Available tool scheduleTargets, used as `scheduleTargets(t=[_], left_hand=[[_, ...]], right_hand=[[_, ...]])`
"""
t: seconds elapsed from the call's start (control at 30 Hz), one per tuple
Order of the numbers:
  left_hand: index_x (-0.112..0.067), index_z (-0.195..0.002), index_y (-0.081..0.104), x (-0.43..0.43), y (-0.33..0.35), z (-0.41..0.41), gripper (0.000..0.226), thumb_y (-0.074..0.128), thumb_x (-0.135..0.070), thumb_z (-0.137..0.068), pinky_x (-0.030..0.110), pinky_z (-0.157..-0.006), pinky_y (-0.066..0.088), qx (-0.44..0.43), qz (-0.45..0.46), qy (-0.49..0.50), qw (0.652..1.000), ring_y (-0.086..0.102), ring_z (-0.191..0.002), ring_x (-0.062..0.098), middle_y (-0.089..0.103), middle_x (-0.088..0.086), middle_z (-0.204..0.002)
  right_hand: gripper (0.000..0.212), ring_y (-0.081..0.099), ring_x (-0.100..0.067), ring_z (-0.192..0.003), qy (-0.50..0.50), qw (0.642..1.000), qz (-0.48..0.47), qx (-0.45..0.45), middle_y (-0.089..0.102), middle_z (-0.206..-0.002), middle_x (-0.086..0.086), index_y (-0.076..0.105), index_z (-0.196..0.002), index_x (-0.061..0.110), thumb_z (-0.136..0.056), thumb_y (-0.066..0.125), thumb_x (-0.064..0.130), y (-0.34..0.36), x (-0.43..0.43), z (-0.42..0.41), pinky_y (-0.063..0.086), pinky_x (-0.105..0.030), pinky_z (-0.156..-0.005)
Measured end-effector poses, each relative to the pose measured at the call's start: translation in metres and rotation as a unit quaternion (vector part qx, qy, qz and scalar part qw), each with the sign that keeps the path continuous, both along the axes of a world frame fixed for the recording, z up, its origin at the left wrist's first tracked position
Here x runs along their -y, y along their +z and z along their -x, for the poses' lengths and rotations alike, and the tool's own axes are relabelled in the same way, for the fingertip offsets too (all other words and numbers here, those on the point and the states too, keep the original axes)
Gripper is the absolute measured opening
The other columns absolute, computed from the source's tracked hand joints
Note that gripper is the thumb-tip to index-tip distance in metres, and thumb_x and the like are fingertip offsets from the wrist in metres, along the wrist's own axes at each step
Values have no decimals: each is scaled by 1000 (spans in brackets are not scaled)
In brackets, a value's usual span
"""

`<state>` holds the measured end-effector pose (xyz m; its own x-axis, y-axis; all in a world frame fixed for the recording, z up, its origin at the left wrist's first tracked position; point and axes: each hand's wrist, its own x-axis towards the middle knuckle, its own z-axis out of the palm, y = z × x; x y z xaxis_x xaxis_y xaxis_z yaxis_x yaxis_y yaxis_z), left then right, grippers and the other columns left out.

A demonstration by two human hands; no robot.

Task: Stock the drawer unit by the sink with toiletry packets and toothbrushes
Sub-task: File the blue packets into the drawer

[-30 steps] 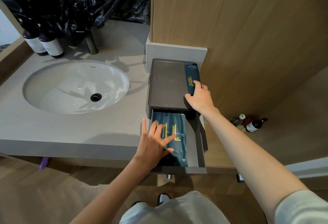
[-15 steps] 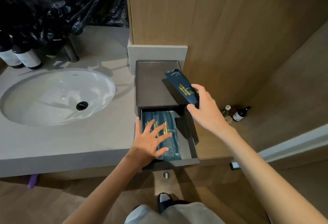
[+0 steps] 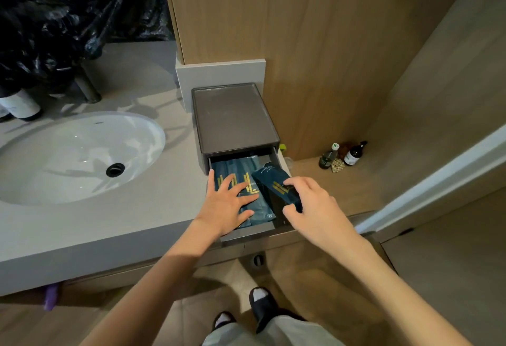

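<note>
A dark grey drawer unit (image 3: 232,118) stands on the counter to the right of the sink, with its drawer (image 3: 247,232) pulled out toward me. Blue toiletry packets with gold print (image 3: 235,170) lie flat in the drawer's left part. My left hand (image 3: 226,204) rests on them with fingers spread. My right hand (image 3: 315,206) pinches a narrow dark blue packet (image 3: 275,181) and holds it tilted over the drawer's right side.
A white oval sink (image 3: 76,154) sits in the grey counter (image 3: 153,208) to the left. Dark bottles (image 3: 20,104) and a tap base (image 3: 87,87) stand behind it under black plastic. A wooden panel (image 3: 301,30) rises behind the unit. Small bottles (image 3: 345,154) stand on the floor at right.
My right hand has lifted the narrow packet off the unit's top and brought it down over the open drawer's right side. My left hand stays on the packets in the drawer.
</note>
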<state>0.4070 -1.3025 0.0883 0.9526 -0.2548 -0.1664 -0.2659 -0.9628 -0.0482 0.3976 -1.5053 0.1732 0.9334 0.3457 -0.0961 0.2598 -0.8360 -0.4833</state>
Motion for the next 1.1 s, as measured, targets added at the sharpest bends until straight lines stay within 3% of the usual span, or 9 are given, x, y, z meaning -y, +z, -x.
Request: scheduleTargets(t=[0.2, 0.33, 0.47, 0.53, 0.67, 0.8, 1.0, 1.1], left_hand=[[-44, -144, 28, -3, -1, 3, 50, 31, -54, -96, 67, -111, -3, -17, 18, 22, 999, 8, -148, 24, 23, -9, -158], [-39, -145, 29, -4, 0, 6, 49, 34, -47, -98, 65, -113, -4, -21, 31, 35, 999, 10, -148, 22, 24, -10, -157], [-36, -145, 31, -4, 2, 9, 48, 35, -45, -98, 62, -112, -8, -18, 46, 43, 998, 10, -148, 21, 24, -10, -157], [-36, -145, 33, -5, 3, 10, 48, 35, -44, -98, 61, -113, -7, -17, 53, 48, 997, 10, -148, 21, 25, -10, -156], [-34, -144, 36, -6, 3, 11, 47, 37, -43, -98, 58, -114, -7, -9, 81, 55, 995, 13, -147, 19, 30, -8, -154], [-28, -145, 35, -5, 2, 12, 49, 42, -38, -97, 51, -117, -7, 7, 121, 75, 990, 18, -146, 15, 35, -7, -152], [-22, -131, 54, -1, -5, 8, 38, 49, -35, -95, 42, -118, 16, 60, 216, 153, 962, 39, -129, 14, 51, -5, -129], [-23, -118, 62, 7, -9, 2, 32, 51, -39, -93, 34, -107, 29, 92, 225, 194, 950, 43, -115, 13, 51, -5, -116]], right_hand=[[45, 57, -28, -116, 8, 996, 72, 57, 32, -152, -6, 38, -142, 18, -98, 43, 25, -25, -27, -5, 51, -36, -92], [54, 31, -29, -142, 28, 990, 129, 57, 21, -158, -13, 26, -151, 11, -101, 42, 23, -38, -45, -16, 37, -35, -111], [59, 18, -28, -148, 40, 984, 171, 34, 17, -160, -14, 20, -152, 6, -100, 44, 21, -53, -53, -28, 28, -33, -115], [61, 20, -27, -147, 60, 979, 192, 26, 16, -161, -14, 17, -153, 6, -100, 44, 23, -61, -53, -31, 28, -32, -114], [63, 29, -29, -144, 65, 978, 198, -15, 7, -162, -16, 10, -154, 7, -102, 41, 25, -67, -51, -35, 44, -36, -104], [65, 34, -32, -141, 68, 976, 197, -65, 3, -161, -20, 4, -154, 8, -102, 40, 25, -69, -53, -43, 42, -37, -104], [68, 22, -32, -147, 81, 972, 189, -111, -4, -161, -20, 0, -154, 8, -101, 40, 18, -75, -55, -53, 35, -37, -111], [69, 5, -31, -150, 94, 969, 190, -127, -11, -160, -20, -3, -154, 6, -100, 39, 11, -76, -54, -56, 31, -36, -114]])
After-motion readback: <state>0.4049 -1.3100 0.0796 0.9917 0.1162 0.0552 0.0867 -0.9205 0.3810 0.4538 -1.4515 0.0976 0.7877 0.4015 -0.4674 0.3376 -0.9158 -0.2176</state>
